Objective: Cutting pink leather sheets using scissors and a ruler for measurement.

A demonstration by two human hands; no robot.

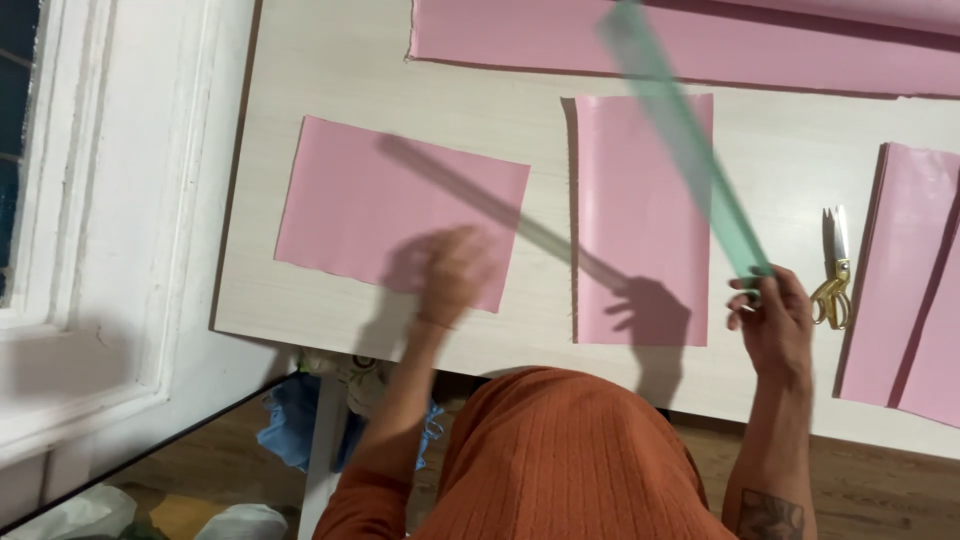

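My right hand (772, 318) grips one end of a long translucent green ruler (680, 130), which slants up and to the left above the table, blurred. My left hand (455, 270) is blurred too, and hovers with fingers apart over the lower right corner of a pink paper sheet (380, 205) and holds nothing. A second pink sheet (630, 220), taller than wide, lies between my hands, under the ruler. Gold-handled scissors (832, 275) lie on the white table (330, 70) just right of my right hand.
A long pink sheet (560, 35) stretches along the far edge of the table. More pink paper (910, 280) lies at the right edge. A white window frame (90, 200) stands left of the table. Blue cloth (290, 420) and bags lie on the floor beneath.
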